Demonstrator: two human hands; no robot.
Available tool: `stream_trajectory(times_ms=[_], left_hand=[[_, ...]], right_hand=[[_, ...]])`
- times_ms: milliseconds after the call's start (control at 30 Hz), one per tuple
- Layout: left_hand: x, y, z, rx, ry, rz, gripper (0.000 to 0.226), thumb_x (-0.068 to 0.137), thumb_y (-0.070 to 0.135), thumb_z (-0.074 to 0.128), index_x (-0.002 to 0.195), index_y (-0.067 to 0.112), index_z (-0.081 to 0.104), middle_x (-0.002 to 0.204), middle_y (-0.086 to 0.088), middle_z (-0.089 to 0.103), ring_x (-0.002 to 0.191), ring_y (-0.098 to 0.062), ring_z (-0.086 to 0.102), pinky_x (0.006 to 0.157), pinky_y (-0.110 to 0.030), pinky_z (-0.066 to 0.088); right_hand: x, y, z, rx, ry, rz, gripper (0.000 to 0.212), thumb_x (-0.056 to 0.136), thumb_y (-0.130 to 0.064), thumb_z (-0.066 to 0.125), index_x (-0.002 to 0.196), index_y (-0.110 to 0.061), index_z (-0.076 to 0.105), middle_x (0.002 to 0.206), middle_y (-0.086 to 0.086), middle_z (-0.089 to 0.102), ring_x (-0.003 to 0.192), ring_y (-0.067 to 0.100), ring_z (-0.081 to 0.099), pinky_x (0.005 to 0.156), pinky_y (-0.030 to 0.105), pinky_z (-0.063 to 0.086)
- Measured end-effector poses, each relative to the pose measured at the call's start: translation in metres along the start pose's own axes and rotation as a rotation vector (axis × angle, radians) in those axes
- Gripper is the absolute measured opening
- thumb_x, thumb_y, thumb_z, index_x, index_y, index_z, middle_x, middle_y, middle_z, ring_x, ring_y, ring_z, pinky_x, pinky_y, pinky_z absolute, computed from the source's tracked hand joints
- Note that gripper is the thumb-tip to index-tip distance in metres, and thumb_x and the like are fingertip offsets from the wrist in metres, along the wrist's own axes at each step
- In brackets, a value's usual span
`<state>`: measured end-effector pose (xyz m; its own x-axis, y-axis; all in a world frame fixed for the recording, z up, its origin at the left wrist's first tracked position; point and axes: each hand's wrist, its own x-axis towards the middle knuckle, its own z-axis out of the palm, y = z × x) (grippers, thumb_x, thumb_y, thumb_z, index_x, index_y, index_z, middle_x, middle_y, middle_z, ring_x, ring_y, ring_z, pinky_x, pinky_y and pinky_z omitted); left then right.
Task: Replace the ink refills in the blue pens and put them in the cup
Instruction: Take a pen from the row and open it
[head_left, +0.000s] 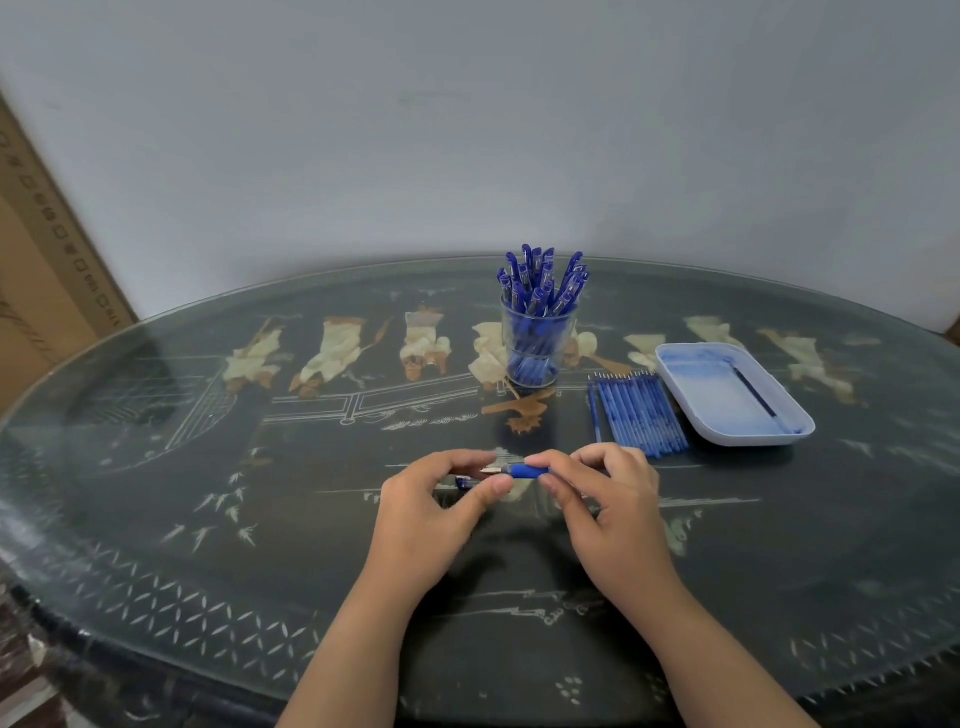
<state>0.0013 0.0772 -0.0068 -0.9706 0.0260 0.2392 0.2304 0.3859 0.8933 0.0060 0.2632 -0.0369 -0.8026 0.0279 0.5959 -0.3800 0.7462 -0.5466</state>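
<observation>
While hands (436, 504) (608, 499) pinch one pen (530, 472), one cup (537, 343) (crowded).

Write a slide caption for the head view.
Left hand and right hand grip a blue pen; cup, refills and tray behind.

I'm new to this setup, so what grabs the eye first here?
The left hand and right hand pinch a blue pen front and centre. Behind them stands a clear cup crammed with blue pens, with a row of refills and a white tray to its right.

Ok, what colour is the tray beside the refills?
White tray, blue-stained inside; head view.
</observation>
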Motion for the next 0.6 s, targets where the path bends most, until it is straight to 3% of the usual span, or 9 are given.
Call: stream_trajectory(times_ms=[100, 200, 367, 600], left_hand=[[-0.001, 0.000, -0.002, -0.034, -0.017, -0.008, 0.032, 0.075, 0.028, 0.081, 0.105, 0.035, 0.071, 0.092, 0.023, 0.071, 0.093, 0.005, 0.065, 0.085, -0.010, 0.047], [0.000, -0.001, -0.002, -0.052, 0.023, -0.011, 0.014, 0.080, 0.019, 0.078, 0.088, 0.029, 0.074, 0.086, 0.016, 0.074, 0.088, -0.002, 0.067, 0.085, -0.024, 0.052], [-0.001, 0.002, -0.002, -0.089, 0.059, -0.050, 0.004, 0.083, 0.028, 0.073, 0.079, 0.027, 0.073, 0.077, 0.013, 0.074, 0.081, -0.001, 0.067, 0.078, -0.016, 0.048], [-0.001, 0.003, -0.012, -0.172, 0.152, -0.078, 0.011, 0.087, 0.015, 0.070, 0.088, 0.024, 0.075, 0.085, 0.011, 0.074, 0.083, -0.003, 0.067, 0.076, -0.012, 0.049]], right_hand=[[0.000, 0.000, 0.000, 0.003, 0.001, -0.001, 0.027, 0.094, -0.042, 0.049, 0.113, -0.047, 0.067, 0.088, -0.018, 0.047, 0.090, 0.010, 0.044, 0.080, 0.029, 0.037], [0.000, 0.000, 0.000, -0.001, -0.003, -0.005, 0.027, 0.094, -0.043, 0.049, 0.114, -0.048, 0.067, 0.088, -0.019, 0.046, 0.089, 0.008, 0.043, 0.081, 0.027, 0.035], [0.000, 0.000, 0.000, 0.000, -0.001, 0.002, 0.027, 0.094, -0.043, 0.048, 0.113, -0.048, 0.067, 0.088, -0.019, 0.047, 0.089, 0.009, 0.044, 0.081, 0.026, 0.034], [0.000, 0.000, -0.001, 0.004, 0.004, 0.023, 0.026, 0.094, -0.043, 0.049, 0.113, -0.047, 0.066, 0.087, -0.018, 0.048, 0.089, 0.010, 0.044, 0.082, 0.024, 0.032]])
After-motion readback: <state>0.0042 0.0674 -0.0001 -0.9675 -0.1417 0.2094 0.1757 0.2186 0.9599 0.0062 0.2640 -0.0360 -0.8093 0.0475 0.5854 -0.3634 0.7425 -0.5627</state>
